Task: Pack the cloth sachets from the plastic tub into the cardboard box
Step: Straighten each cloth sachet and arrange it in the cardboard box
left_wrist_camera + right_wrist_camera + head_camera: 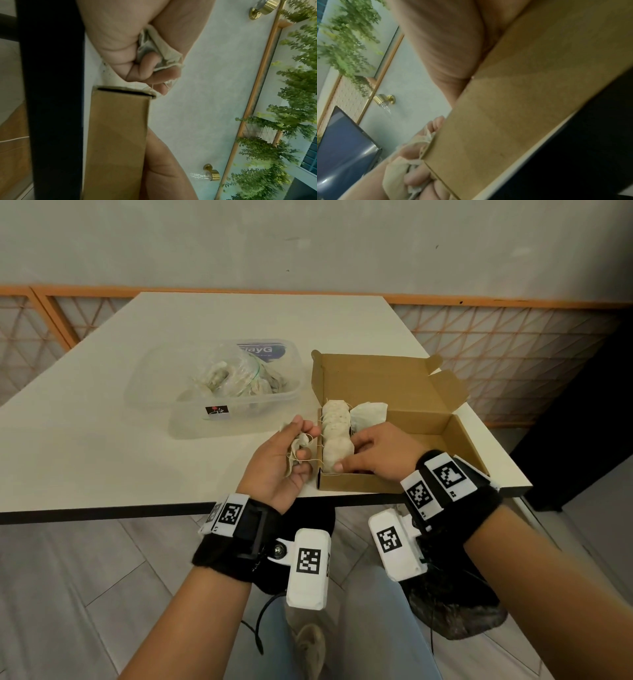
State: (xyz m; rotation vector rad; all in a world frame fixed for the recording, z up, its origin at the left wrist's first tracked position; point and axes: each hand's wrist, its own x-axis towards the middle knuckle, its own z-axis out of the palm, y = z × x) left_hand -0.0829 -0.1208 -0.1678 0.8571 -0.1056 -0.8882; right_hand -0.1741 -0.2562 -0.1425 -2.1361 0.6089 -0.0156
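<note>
Small off-white cloth sachets (337,436) sit in a row inside the open brown cardboard box (442,422), the right hand (380,451) resting loosely curled fingers on them. Just beside the box, the left hand (286,460) bunches another sachet (301,448) (soft, light, stringy, I'd judge); best pinched by its body.

A pale, cream-white rectangular surface (113,446) with a dark edge is carrying two things. A clear plastic tub (150,392), rectangular and holding pale cloth sachets, is sitting near its middle. Just to the right of the tub, apart from it, an open brown cardboard box (394,378) is lying at the near edge, its lid flap leaning back away from the tub.
</note>
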